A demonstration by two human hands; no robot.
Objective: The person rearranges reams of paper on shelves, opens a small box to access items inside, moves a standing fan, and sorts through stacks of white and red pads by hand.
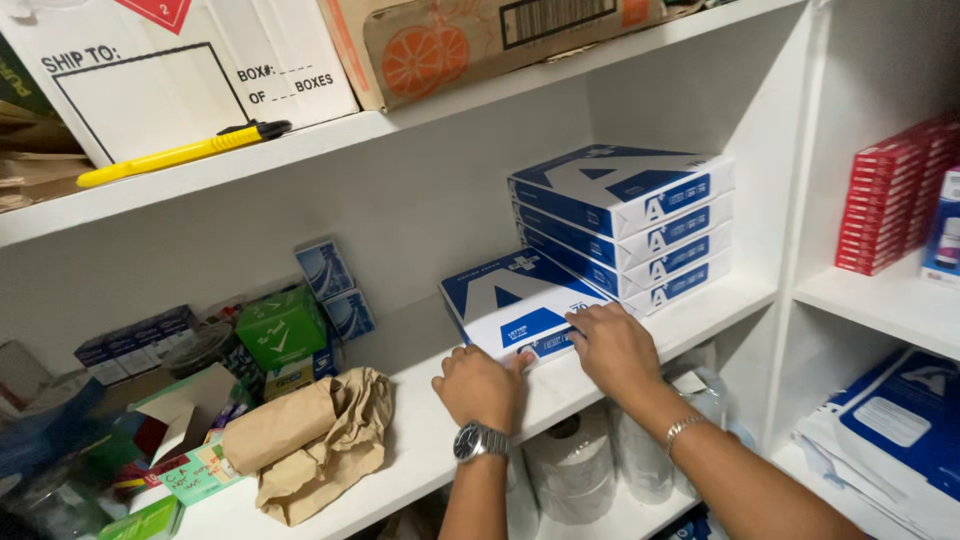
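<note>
A single blue and white paper ream (512,298) lies flat on the white shelf (700,312), left of a stack of several matching reams (625,215). My left hand (480,385), with a metal wristwatch, rests against the near left corner of the single ream. My right hand (612,345), wearing a thin bracelet, lies with its fingers on the ream's front edge. Both hands touch the ream, which sits on the shelf.
A crumpled brown paper bag (315,440) and small coloured boxes (280,330) crowd the shelf's left part. A yellow utility knife (180,152) and cardboard boxes (470,40) sit on the upper shelf. Red packs (895,195) fill the right bay; paper rolls (575,465) stand below.
</note>
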